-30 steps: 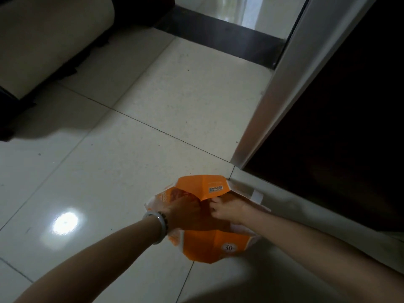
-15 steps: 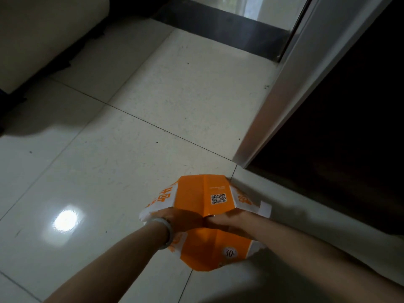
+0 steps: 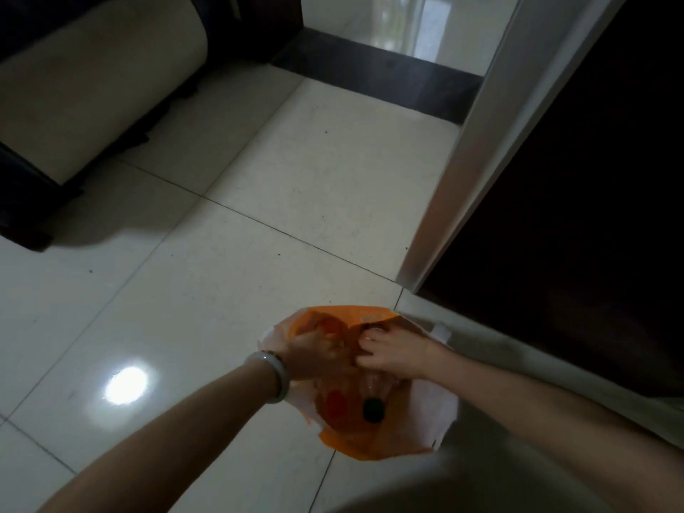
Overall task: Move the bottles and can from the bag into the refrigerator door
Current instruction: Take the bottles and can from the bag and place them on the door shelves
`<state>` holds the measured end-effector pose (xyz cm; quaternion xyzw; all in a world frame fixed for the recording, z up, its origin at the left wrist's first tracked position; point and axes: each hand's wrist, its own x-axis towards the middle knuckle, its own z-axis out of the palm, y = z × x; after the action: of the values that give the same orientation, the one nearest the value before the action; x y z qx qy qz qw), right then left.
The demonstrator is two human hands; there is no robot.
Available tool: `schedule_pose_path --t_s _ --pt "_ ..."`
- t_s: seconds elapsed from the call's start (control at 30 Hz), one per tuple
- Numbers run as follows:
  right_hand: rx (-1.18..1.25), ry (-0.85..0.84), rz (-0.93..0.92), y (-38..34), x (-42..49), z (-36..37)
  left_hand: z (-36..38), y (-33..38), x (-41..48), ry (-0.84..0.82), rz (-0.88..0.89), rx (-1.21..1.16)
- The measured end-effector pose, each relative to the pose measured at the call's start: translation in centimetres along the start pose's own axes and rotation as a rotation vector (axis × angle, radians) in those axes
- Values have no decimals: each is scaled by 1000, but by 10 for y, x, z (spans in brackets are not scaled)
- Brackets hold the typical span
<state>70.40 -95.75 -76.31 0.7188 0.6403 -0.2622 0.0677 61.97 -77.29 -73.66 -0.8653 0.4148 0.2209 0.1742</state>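
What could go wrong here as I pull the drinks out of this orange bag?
The orange bag sits on a glossy tiled floor; a dropped bottle could roll or crack. Both the left hand and right hand crowd its mouth, so the red cap and dark cap bottles may snag.

Head-worn camera looks steeply down, close over the tiled floor (image 3: 229,298).

Your left hand (image 3: 312,355) and right hand (image 3: 388,351) cover most of the open orange bag (image 3: 370,444), so you see only a dark cap (image 3: 373,409) and a red cap (image 3: 335,401). Blur hides whether your fingers grip anything. Both forearms run off the bottom edge.
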Motion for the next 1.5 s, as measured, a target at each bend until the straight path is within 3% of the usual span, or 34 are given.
schedule_pose_path --t_s 0.07,0.23,0.6,0.8,1.0,1.2,1.5 --pt "-131 118 -20 2 -16 -21 -10 -9 -11 96 0 57" --pt "45 257 -70 -16 -53 -70 -64 -22 -46 297 86 -11" --pt "736 436 305 -121 -226 -278 -296 -37 -188 205 -89 -402" --pt "833 591 582 -177 -326 -398 -440 -31 -266 259 -271 -786" --pt "947 821 740 -229 -442 -493 -559 -24 -320 388 -359 -944" --pt "912 908 866 -273 -533 -553 -673 -23 -342 502 -230 -975" --pt "949 1068 1037 -344 -651 -571 -822 29 -307 534 181 -961"
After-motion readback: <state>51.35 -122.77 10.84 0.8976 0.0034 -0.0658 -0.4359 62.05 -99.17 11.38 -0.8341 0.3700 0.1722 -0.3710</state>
